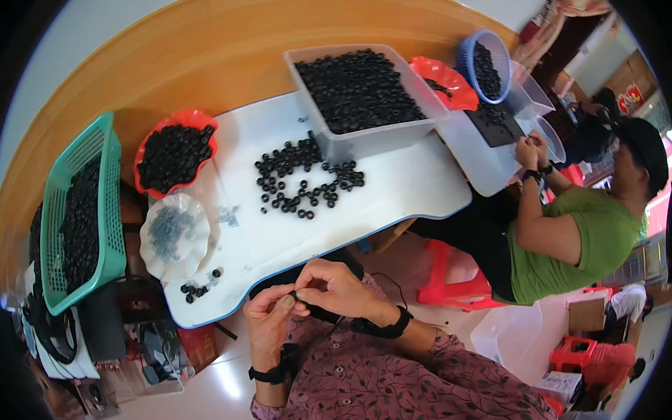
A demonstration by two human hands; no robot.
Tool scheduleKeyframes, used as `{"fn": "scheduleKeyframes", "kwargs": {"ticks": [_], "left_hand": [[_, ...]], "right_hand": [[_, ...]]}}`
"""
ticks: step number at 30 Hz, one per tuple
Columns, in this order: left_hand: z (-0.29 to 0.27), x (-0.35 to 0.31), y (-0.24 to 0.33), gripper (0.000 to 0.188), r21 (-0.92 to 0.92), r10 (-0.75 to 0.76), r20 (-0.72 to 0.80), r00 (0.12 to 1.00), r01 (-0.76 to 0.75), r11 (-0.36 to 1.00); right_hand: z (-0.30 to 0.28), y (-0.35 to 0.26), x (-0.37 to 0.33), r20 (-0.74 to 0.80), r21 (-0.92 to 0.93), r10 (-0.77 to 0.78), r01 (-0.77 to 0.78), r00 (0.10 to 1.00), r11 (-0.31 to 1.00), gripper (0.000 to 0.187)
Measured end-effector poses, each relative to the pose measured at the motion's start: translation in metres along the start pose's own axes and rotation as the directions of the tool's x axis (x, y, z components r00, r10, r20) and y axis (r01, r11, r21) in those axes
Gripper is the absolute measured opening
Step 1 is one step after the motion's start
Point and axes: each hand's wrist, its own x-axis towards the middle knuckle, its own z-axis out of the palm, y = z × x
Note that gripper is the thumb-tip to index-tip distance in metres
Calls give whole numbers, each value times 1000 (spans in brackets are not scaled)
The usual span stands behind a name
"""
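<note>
In front of my chest, just off the table's near edge, my two hands meet. My left hand (269,315) and my right hand (339,288) are both closed, fingertips pinched together around a small black part (294,294). Fingers cover most of it, so its exact shape is hidden. On the white table (373,200) beyond my hands lies a loose spread of small black ring-like parts (307,198). A smaller group of the same black parts (194,290) sits by the left corner, beside a white scalloped dish (194,257) of small clear bits.
A clear bin (375,148) heaped with black parts stands at the back. Leftward are a red bowl (142,155) and a green basket (113,239), both filled with black parts. At right, a person in green (579,248) works at another table near a blue basket (467,59).
</note>
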Motion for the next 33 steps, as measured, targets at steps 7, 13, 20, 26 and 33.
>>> {"fn": "scheduleKeyframes", "kwargs": {"ticks": [7,13,20,26,33], "left_hand": [[-7,6,4,19,-38,-2,-23,1000,1,999],[-22,10,8,22,-126,-6,-122,993,-10,992],[-29,16,11,23,-146,-20,-166,986,-5,989],[-36,19,7,23,-171,-22,-157,987,-5,985],[-36,18,7,23,-159,-7,-136,991,-15,987]], "right_hand": [[8,-5,16,35,-150,-3,8,999,989,7],[13,2,61,-120,-429,-132,68,984,901,3],[17,30,118,-175,-812,-399,97,900,576,9],[28,38,133,-197,-895,-300,-46,933,445,11],[29,45,136,-136,-914,-335,13,932,406,7]]}}
